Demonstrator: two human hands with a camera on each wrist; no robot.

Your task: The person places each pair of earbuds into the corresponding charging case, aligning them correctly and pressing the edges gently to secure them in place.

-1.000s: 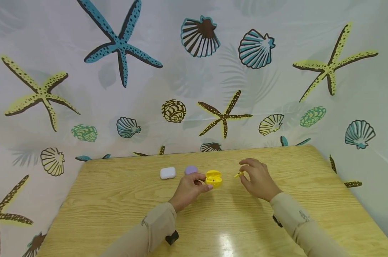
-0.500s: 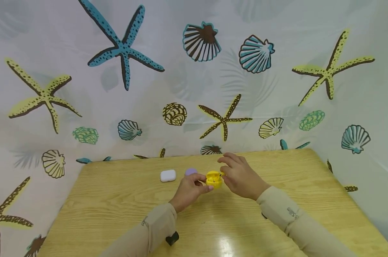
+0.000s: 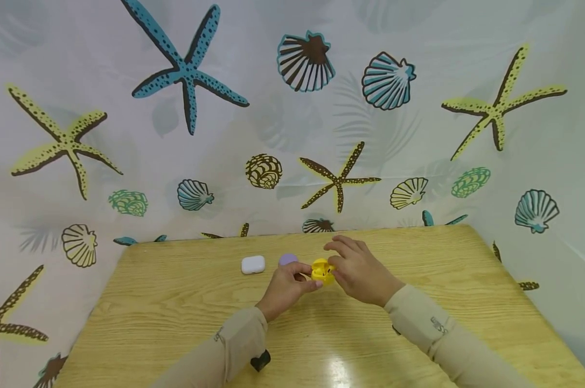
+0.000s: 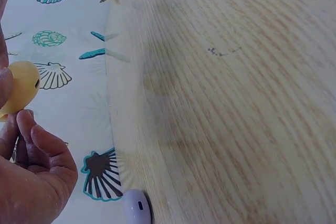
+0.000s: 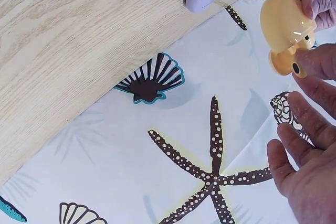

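Note:
A yellow earbud case [image 3: 323,278] with its lid raised is held in my left hand [image 3: 284,288], thumb at the front and fingers behind. At the case's right side is my right hand [image 3: 365,274]. Its thumb and index finger pinch a yellow earbud [image 5: 297,70] at the mouth of the case, as the right wrist view shows. The other fingers of that hand stand apart and bent. In the left wrist view the case's rounded yellow shell [image 4: 25,85] is at the left edge, with its inside hidden.
A white case [image 3: 252,264] and a purple case [image 3: 287,258] lie farther back on the wooden table [image 3: 176,302]. The purple one is partly behind my left hand. A cloth [image 3: 292,124] printed with starfish and shells hangs behind the table.
My right hand has moved left with the yellow earbud, from apart to right at the case. The left hand and the yellow case have stayed nearly in place.

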